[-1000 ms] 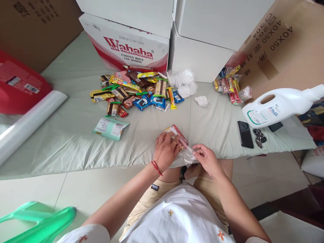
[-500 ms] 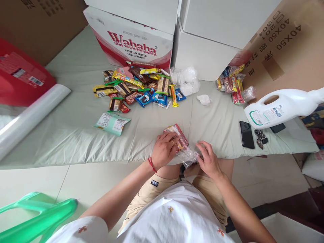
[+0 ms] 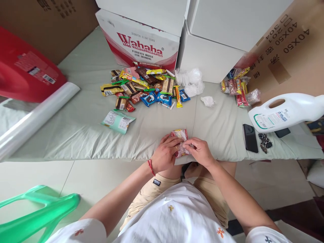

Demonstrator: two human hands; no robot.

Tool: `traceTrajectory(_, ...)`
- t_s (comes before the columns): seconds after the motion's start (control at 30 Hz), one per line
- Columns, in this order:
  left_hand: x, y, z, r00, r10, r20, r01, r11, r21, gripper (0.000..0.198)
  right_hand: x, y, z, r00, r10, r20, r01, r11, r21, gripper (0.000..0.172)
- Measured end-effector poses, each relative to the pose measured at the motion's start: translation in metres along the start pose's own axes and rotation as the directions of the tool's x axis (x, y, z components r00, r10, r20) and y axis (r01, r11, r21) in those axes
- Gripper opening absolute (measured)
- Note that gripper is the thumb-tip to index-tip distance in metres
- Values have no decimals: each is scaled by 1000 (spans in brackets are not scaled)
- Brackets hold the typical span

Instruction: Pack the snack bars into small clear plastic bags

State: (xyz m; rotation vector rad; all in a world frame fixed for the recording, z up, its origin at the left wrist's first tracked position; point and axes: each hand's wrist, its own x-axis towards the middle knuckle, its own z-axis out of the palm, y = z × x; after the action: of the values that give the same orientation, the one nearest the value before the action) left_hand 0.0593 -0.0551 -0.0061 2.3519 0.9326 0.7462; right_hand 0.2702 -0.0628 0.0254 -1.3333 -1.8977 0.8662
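A small red and yellow snack bundle [image 3: 181,133] in clear plastic wrap [image 3: 182,148] lies on the cloth near the front edge. Over its left side rests my left hand [image 3: 165,150], fingers laid across it and pressing it down. My right hand [image 3: 199,150] is closed on the plastic wrap at the right side, fingertips pinched together over the bundle. Both hands cover much of the bundle. Beyond them is a heap of mixed snack bars and wafers [image 3: 129,88]. A pale green snack packet [image 3: 117,122] lies to the left.
Crumpled clear plastic [image 3: 192,81] sits right of the heap, with a smaller wad [image 3: 208,101] nearer. Wrapped snacks [image 3: 236,87] lie by the cardboard box [image 3: 280,67]. At right are a white bottle [image 3: 286,111], phone [image 3: 250,138] and keys [image 3: 265,142]. A plastic film roll [image 3: 40,118] lies left.
My right hand has moved left and brought the loose end of the plastic over the snack bundle. The bundle has turned more upright in view; my left hand stays on it.
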Motion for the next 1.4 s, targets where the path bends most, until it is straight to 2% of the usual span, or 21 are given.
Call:
traceTrajectory(0.07, 1, 2, -4, 1000, -12, 24, 13, 999, -44, 56, 5, 5, 8, 988, 129, -81, -125, 990, 59, 16)
traceTrajectory(0.13, 1, 4, -4, 999, -32, 4, 32, 997, -69, 46, 7, 10, 14, 969, 218, -118, -202, 970, 136, 21)
traceTrajectory(0.23, 2, 3, 8, 986, -91, -139, 81, 994, -74, 37, 10, 14, 21, 945, 315, -92, -285, 927, 242, 27)
traceTrajectory(0.33, 4, 1, 23, 930, -161, -329, 122, 983, -136, 24, 14, 13, 23, 937, 344, -58, -321, 916, 241, 27)
traceTrajectory(0.43, 6, 2, 30, 863, -213, -458, 144, 973, -182, 7, 16, 10, 26, 937, 341, -78, -321, 926, 200, 22)
traceTrajectory(0.5, 7, 4, 30, 828, -251, -502, 217, 968, -126, 9, 17, 9, 30, 925, 362, -118, -335, 921, 200, 19)
traceTrajectory(0.53, 8, 4, 29, 809, -283, -516, 279, 956, -87, 16, 16, 10, 31, 913, 380, -148, -349, 916, 198, 22)
traceTrajectory(0.63, 12, 5, 26, 755, -410, -512, 468, 883, -17, 42, 14, 14, 36, 866, 426, -261, -396, 904, 163, 48)
traceTrajectory(0.67, 14, 4, 26, 747, -444, -494, 506, 863, -11, 43, 14, 16, 37, 855, 433, -286, -406, 901, 150, 52)
traceTrajectory(0.73, 20, 2, 26, 744, -486, -458, 541, 841, -13, 38, 14, 20, 39, 849, 439, -294, -411, 898, 154, 48)
traceTrajectory(0.87, 30, -3, 27, 739, -497, -456, 540, 841, -42, 28, 16, 20, 45, 839, 475, -267, -382, 862, 333, 35)
traceTrajectory(0.97, 34, -3, 25, 756, -492, -431, 499, 860, -106, 23, 17, 14, 49, 798, 511, -319, -337, 818, 467, 35)
traceTrajectory(1.07, 35, -2, 21, 740, -547, -392, 481, 837, -260, 22, 16, 9, 53, 779, 559, -285, -333, 753, 568, 38)
traceTrajectory(1.13, 36, -3, 17, 711, -608, -353, 466, 784, -410, 29, 16, 7, 54, 776, 586, -235, -340, 702, 625, 40)
traceTrajectory(1.2, 37, -5, 13, 679, -680, -279, 431, 676, -597, 42, 14, 8, 55, 784, 577, -231, -320, 693, 646, 41)
traceTrajectory(1.3, 38, -8, 10, 641, -758, -117, 322, 405, -856, 51, 13, 11, 56, 813, 512, -278, -268, 753, 601, 39)
traceTrajectory(1.4, 38, -6, 11, 634, -773, -28, 207, 205, -957, 51, 11, 12, 56, 843, 471, -261, -252, 774, 582, 39)
